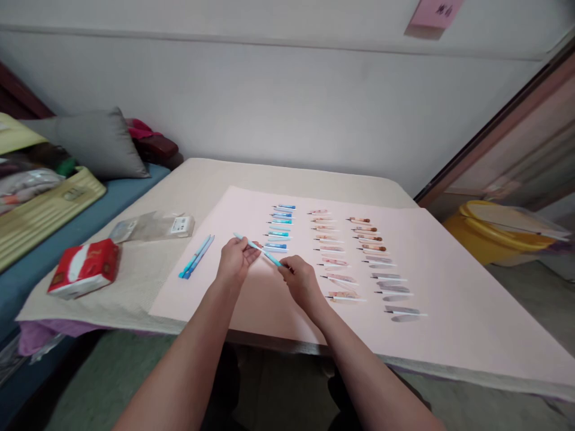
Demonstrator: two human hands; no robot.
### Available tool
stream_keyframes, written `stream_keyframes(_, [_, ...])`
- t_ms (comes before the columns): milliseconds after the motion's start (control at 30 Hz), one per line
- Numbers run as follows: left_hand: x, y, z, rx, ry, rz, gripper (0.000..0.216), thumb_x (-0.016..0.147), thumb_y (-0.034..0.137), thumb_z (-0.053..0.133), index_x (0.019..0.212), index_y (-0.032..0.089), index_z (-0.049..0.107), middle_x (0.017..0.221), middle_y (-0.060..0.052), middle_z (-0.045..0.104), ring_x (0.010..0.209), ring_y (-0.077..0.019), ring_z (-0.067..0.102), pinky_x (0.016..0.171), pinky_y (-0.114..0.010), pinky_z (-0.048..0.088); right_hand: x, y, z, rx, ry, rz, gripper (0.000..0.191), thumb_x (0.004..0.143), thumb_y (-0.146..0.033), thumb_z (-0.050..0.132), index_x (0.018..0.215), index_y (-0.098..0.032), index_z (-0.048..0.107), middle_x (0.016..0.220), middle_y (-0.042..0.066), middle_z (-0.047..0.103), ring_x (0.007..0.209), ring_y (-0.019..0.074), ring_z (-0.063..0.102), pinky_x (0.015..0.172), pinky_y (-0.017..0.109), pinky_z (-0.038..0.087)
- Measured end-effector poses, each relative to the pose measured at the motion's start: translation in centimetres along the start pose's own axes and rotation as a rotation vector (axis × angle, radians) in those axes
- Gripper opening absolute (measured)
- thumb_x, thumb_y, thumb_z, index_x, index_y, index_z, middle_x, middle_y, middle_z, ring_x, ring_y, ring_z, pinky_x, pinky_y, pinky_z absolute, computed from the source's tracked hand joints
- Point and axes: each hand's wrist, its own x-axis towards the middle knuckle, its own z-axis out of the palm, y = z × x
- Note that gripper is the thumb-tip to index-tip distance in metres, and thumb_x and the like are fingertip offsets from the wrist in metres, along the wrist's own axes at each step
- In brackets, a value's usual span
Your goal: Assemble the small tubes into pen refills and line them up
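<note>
Hands [269, 269] around half-hidden blue pen [258, 248]

red tissue pack [84, 267], grey pillow [96, 142], yellow tub [494, 234], pink wall note [433, 13]

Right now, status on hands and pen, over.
Left hand and right hand both pinch one blue pen above the pink sheet. Two more pens lie left. Refill rows just beyond; nothing blocking.
</note>
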Motion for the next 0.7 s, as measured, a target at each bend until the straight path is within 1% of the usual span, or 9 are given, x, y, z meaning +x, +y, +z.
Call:
stream_keyframes(133, [-0.3,-0.4,0.2,0.111,-0.049,0.060,0.011,0.081,0.019,0.055,0.076,0.017,0.045,0.071,-0.008,0.066,0.067,-0.0162,0.066,0.065,-0.029,0.052,-0.3,-0.5,-0.2,-0.056,0.003,-0.013,0.012,0.078,-0.016,0.054,0.072,-0.019,0.064,0.071,0.002,0.059,0.069,0.0152,0.055,0.063,0.025,0.039])
stream_keyframes(267, [-0.7,-0.9,0.3,0.190,-0.128,0.051,0.016,0.076,0.026,0.062,0.077,0.017,0.049,0.079,-0.009,0.068,0.068,-0.0144,0.065,0.067,-0.028,0.050,-0.5,-0.6,-0.4,-0.086,0.024,-0.038,0.012,0.079,-0.018,0.054,0.074,-0.019,0.065,0.072,0.003,0.060,0.069,0.0151,0.055,0.062,0.024,0.039])
stream_keyframes(367, [-1.1,-1.0,0.5,0.205,-0.125,0.052,0.017,0.075,0.028,0.063,0.078,0.017,0.051,0.082,-0.009,0.069,0.069,-0.0133,0.064,0.069,-0.028,0.049,-0.5,-0.4,-0.4,-0.086,0.039,-0.040,0.013,0.079,-0.018,0.053,0.075,-0.019,0.066,0.072,0.003,0.061,0.069,0.0154,0.055,0.062,0.025,0.039])
stream_keyframes(500, [-1.5,-1.0,0.7,0.195,-0.132,0.047,0.019,0.073,0.028,0.066,0.076,0.016,0.053,0.078,-0.009,0.068,0.068,-0.0142,0.063,0.068,-0.028,0.048,-0.5,-0.6,-0.6,-0.049,0.037,-0.013,0.015,0.078,-0.019,0.053,0.071,-0.020,0.065,0.069,0.003,0.060,0.066,0.0151,0.055,0.061,0.025,0.039])
stream_keyframes(600, [-1.7,-1.0,0.9,0.180,-0.154,0.065,0.019,0.073,0.029,0.067,0.076,0.015,0.054,0.077,-0.009,0.067,0.069,-0.0148,0.063,0.069,-0.028,0.048,-0.5,-0.9,-0.7,0.114,-0.004,0.092,0.013,0.075,-0.020,0.054,0.067,-0.019,0.064,0.065,0.001,0.059,0.058,0.0131,0.053,0.056,0.025,0.039])
stream_keyframes(633, [-1.7,-1.0,0.9,0.176,-0.172,0.074,0.018,0.073,0.029,0.067,0.076,0.015,0.055,0.077,-0.009,0.067,0.070,-0.0153,0.064,0.070,-0.029,0.049,-0.5,-1.0,-0.8,0.222,-0.038,0.156,0.012,0.074,-0.021,0.055,0.065,-0.019,0.063,0.061,0.000,0.057,0.053,0.0121,0.051,0.053,0.025,0.038])
stream_keyframes(700, [-1.7,-0.8,0.8,0.164,-0.236,0.089,0.018,0.074,0.029,0.066,0.078,0.015,0.056,0.078,-0.009,0.067,0.073,-0.0163,0.064,0.073,-0.030,0.049,-0.6,-1.2,-0.8,0.519,-0.128,0.319,0.011,0.071,-0.024,0.058,0.063,-0.017,0.061,0.055,-0.001,0.053,0.047,0.0099,0.046,0.048,0.024,0.036])
